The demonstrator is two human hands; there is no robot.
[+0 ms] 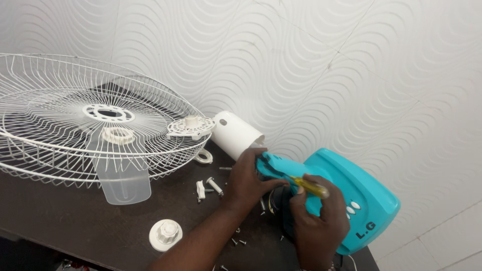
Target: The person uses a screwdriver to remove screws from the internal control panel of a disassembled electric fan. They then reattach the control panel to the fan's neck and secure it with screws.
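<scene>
While my left hand [247, 179] grips the teal plastic fan neck [281, 168], my right hand [316, 221] holds the yellow-handled screwdriver [307, 186] pointing left along it.

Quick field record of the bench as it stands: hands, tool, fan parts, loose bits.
left hand: steadies turquoise plastic fan neck
right hand: grips yellow-handled screwdriver
base: turquoise plastic fan base, on dark table
motor cover: white plastic cylinder
grilles: white wire fan guards, stacked at left
loose: white round plastic cap; small metal screws
</scene>
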